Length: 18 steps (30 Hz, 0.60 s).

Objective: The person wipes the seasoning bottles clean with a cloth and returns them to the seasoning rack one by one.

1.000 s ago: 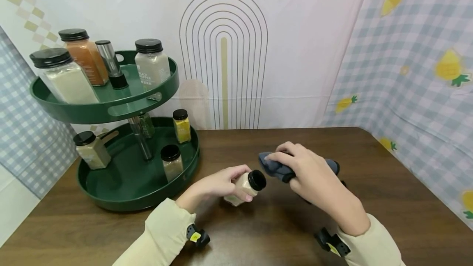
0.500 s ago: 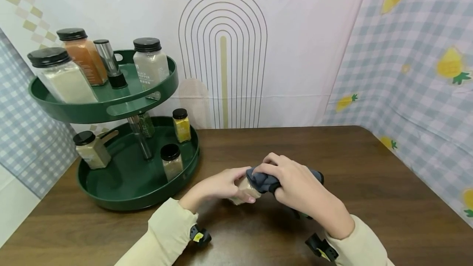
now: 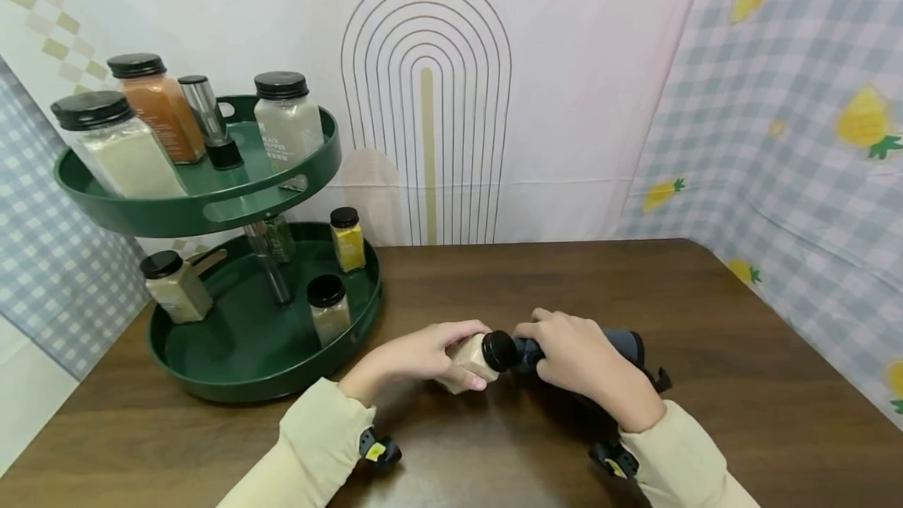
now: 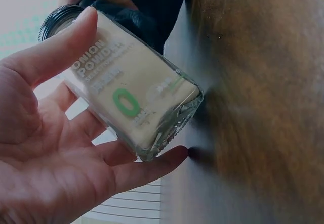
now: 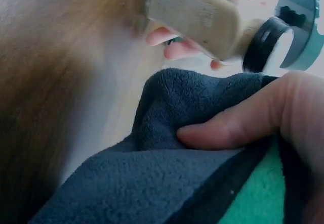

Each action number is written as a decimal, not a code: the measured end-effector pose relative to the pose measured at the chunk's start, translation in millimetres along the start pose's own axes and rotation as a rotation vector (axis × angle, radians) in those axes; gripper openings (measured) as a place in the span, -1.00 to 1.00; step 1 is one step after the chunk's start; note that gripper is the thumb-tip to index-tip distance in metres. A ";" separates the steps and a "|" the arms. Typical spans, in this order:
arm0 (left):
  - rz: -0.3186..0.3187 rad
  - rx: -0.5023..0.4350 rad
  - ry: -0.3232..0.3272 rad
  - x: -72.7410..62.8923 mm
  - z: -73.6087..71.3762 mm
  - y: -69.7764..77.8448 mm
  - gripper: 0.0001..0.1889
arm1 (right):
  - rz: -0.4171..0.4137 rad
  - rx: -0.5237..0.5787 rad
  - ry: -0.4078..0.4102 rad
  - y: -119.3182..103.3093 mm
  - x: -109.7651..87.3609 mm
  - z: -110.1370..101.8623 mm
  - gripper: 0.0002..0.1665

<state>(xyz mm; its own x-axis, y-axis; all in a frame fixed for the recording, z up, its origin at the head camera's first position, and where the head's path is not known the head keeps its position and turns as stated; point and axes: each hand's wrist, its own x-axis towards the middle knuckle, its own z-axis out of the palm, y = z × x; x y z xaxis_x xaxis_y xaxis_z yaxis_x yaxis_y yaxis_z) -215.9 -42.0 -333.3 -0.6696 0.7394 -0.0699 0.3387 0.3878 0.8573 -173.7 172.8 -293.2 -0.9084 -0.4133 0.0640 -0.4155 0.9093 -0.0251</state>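
My left hand (image 3: 430, 353) grips a square glass jar of onion powder (image 4: 134, 85), thumb on one face and fingers round the other side. The jar tilts, its black lid (image 3: 499, 350) pointing right toward the other hand. In my right hand (image 3: 578, 355) is a bunched dark blue-grey cloth (image 5: 187, 113) with a black edge and a green part; the thumb presses into its folds. In the head view the cloth's tip lies right at the lid. The right wrist view shows the jar just beyond the cloth.
A green two-tier round rack (image 3: 261, 379) stands on the left of the wooden table (image 3: 741, 382). Its top tier bears several jars, among them an orange-filled jar (image 3: 164, 120), and a metal cylinder (image 3: 209, 120). Small spice jars, one yellow (image 3: 348, 241), stand on the lower tier.
My right hand brought the cloth left and down over the jar's lid, then drew it back right, uncovering the lid. The left hand kept its grip, with the jar shifting slightly right.
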 end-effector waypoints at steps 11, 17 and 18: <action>-0.007 -0.068 -0.031 1.5 -4.0 -2.7 -0.49 | -0.132 0.226 0.352 -5.6 -14.1 -26.8 -0.31; -0.031 -0.162 -0.069 0.0 -8.9 -8.3 -0.45 | -0.204 0.274 0.263 -14.0 -11.0 -16.0 -0.29; -0.027 -0.167 -0.072 -0.1 -9.6 -9.6 -0.45 | -0.193 0.271 0.267 -13.6 -10.5 -14.4 -0.29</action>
<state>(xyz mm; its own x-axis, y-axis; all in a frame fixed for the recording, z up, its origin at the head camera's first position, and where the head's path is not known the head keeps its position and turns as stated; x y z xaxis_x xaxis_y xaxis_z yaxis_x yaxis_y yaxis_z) -225.5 -51.0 -336.6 -0.6256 0.7701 -0.1250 0.2027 0.3152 0.9271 -157.8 165.4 -279.2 -0.7836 -0.5147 0.3480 -0.6062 0.7563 -0.2462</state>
